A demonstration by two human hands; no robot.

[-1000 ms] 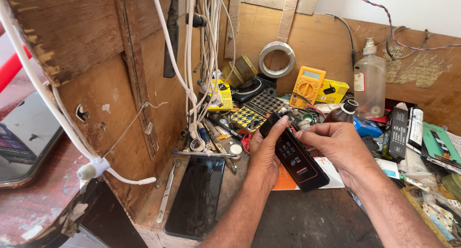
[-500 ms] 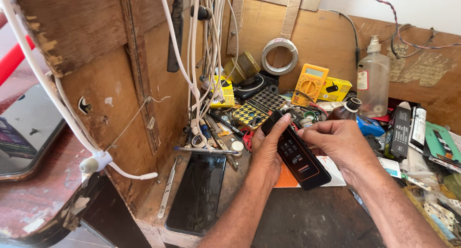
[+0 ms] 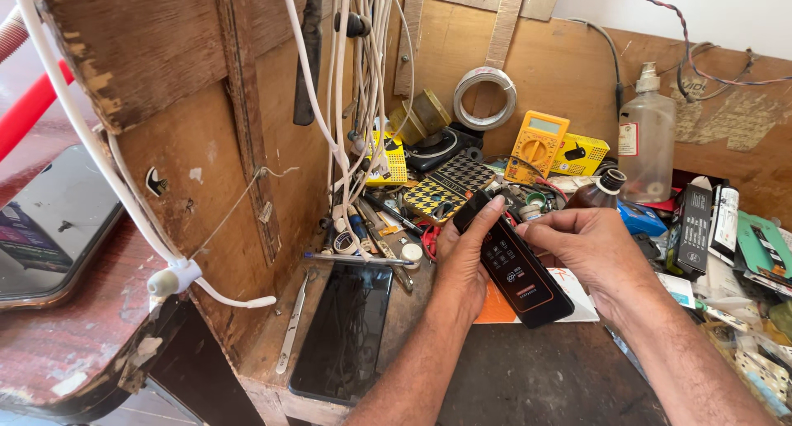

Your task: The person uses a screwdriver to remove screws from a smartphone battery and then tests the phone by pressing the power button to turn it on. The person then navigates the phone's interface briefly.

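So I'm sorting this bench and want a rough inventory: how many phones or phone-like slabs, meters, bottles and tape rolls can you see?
Phones: 3, one black in both hands, one black screen-up on the bench, one on the red table
Yellow meters: 1
Bottles: 2, clear and brown
Tape rolls: 1
Total: 7

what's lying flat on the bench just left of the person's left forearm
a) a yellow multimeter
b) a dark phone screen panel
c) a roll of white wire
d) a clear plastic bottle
b: a dark phone screen panel lies flat at the bench edge beside the left hand's forearm, while the yellow multimeter, clear plastic bottle and roll of white wire sit at the back by the wooden wall.
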